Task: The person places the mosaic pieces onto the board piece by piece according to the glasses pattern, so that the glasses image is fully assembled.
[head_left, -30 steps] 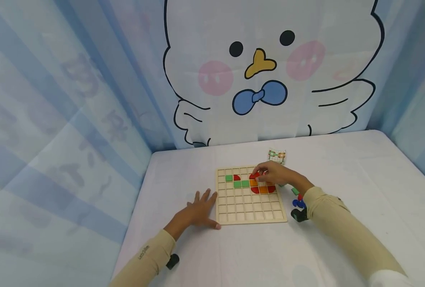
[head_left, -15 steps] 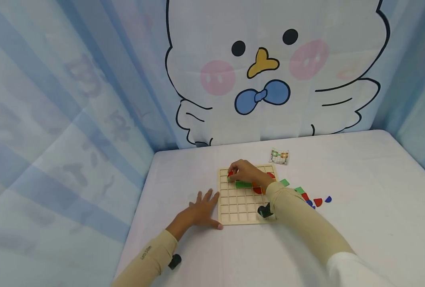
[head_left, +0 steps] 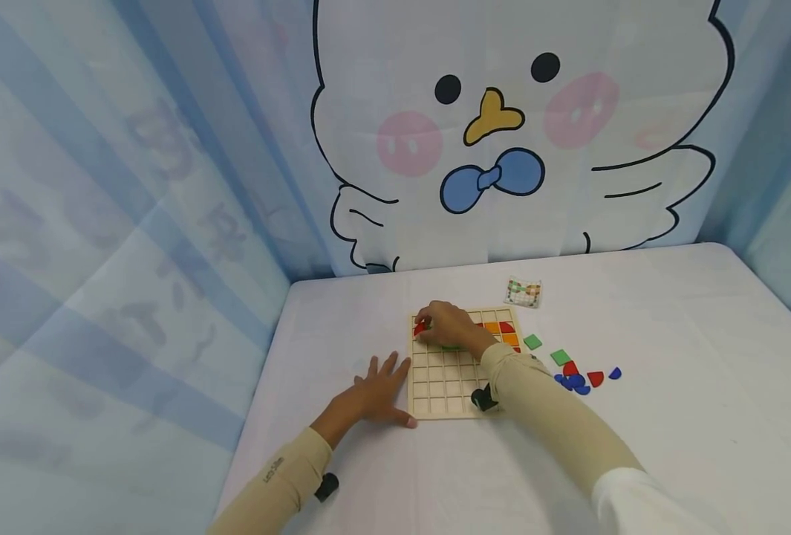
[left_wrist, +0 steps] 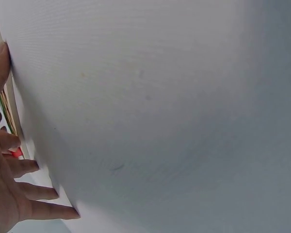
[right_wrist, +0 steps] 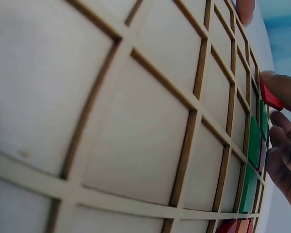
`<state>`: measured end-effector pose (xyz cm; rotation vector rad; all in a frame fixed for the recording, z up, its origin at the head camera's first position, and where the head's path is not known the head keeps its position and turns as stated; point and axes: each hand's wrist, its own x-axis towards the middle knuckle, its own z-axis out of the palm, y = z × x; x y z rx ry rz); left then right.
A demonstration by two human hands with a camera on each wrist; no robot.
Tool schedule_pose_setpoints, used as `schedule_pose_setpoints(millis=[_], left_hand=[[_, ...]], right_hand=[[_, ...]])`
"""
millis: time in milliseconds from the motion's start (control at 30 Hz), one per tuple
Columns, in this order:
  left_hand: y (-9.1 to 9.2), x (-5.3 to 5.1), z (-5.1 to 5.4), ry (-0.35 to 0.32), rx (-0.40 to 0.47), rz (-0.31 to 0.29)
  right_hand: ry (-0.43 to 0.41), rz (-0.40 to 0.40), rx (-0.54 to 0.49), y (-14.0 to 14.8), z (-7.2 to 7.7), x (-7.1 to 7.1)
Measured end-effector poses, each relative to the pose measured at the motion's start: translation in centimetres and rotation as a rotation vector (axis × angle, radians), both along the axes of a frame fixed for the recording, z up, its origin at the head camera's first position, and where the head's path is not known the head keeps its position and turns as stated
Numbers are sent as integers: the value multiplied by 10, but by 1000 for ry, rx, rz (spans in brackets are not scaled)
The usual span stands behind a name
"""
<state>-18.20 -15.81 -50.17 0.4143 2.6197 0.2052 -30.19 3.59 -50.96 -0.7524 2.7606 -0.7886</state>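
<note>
**White worktop (head_left: 475,468) before a blue-and-white curtain (head_left: 134,260): a red piece (head_left: 420,328) pinched over the gridded board (head_left: 435,405)**

The curtain runs along the left side and across the back, where a large cartoon face (head_left: 492,141) with pink cheeks and a blue bow is printed.

At the left, a tan sleeve (head_left: 275,483) with a dark device (head_left: 327,487) at its wrist leads to the person's left hand (head_left: 380,390). Its fingers are straight and spread, lying at the left edge of the pale wooden board, with the thumb near the lower left corner.

The red piece is at the board's upper left, held between the thumb and fingers of the right hand (head_left: 450,325), which reaches across the board. The right wrist view shows it tilted in that pinch, with green tiles (right_wrist: 253,141) set in cells just beside it. Farther right, orange tiles (head_left: 510,339) and a red quarter-round (head_left: 506,327) sit in the grid; the right forearm hides part of the board.

Behind the board's upper right corner lies a small patterned card (head_left: 523,292). To the right of the board, two loose green tiles (head_left: 546,350) lie apart, then two loose red pieces (head_left: 596,379) near a cluster of blue pieces (head_left: 575,380). A single blue piece (head_left: 615,373) lies rightmost.
</note>
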Motion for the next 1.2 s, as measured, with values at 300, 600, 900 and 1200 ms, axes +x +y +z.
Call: schedule_pose_setpoints(millis=[300, 600, 900, 1200], left_hand=[[0, -1, 1, 1, -5, -4], [1, -1, 1, 0, -14, 3], [2, 0, 1, 5, -14, -1], [2, 1, 2, -4, -15, 10]], right_hand=[[-4, -7, 21, 9, 5, 0], [-36, -19, 19, 10, 2, -3], [-26, -23, 43, 10, 5, -2], [-23, -2, 48, 11, 2, -2]])
